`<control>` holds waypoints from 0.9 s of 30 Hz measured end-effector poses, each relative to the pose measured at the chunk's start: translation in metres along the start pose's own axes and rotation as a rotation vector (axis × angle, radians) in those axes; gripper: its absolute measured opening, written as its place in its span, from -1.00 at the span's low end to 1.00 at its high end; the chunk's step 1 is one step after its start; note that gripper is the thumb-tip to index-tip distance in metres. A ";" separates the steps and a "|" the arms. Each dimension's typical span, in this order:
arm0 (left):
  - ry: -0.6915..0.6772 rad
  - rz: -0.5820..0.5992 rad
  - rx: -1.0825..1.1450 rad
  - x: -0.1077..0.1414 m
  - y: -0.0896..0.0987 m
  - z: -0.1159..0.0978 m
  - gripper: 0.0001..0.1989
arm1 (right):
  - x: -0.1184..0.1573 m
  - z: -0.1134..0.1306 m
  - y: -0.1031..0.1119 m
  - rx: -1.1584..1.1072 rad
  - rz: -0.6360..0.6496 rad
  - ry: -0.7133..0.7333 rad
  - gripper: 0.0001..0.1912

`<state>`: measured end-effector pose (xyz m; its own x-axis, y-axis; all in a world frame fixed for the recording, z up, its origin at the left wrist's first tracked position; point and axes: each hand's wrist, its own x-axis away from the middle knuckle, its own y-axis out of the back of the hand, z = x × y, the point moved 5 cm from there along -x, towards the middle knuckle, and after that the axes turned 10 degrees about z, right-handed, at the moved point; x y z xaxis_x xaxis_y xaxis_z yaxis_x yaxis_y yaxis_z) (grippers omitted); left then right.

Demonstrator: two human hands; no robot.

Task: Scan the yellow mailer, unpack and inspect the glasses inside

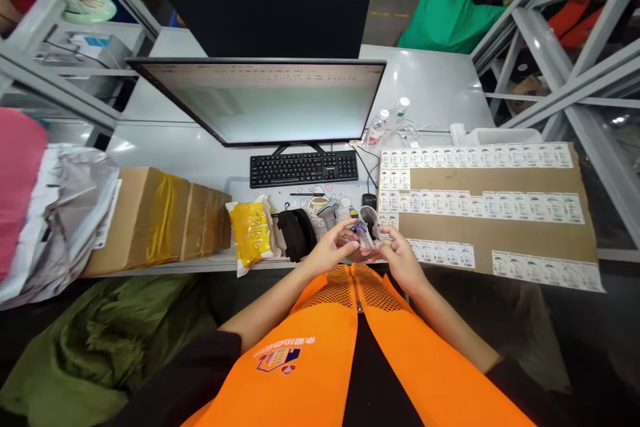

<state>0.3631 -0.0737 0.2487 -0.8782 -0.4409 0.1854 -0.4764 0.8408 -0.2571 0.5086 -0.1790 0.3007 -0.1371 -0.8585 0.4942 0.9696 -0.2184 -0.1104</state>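
Close in front of the orange vest, my left hand and my right hand hold a small grey pouch-like item between them. The item has an opening at its top with something dark inside, and a blue piece shows by my left fingers. My right fingers are closed on its right side. A grey object lies just beyond my left hand. To the left are a black case and a yellow-and-white package. A black mouse sits just beyond the item.
A keyboard lies below a lit monitor. Bottles stand right of the monitor. A cardboard sheet with rows of labels covers the right side. Cardboard boxes stand at the left edge.
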 end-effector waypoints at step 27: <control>0.051 0.711 -0.831 -0.079 -0.142 -0.019 -0.47 | 0.159 -0.069 0.072 0.258 -0.805 0.186 -0.63</control>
<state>0.5010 -0.1524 0.2888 -0.9294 0.2263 0.2916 0.3326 0.8559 0.3960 0.5422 -0.3637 0.3116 -0.8108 -0.5548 0.1865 0.5760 -0.6998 0.4225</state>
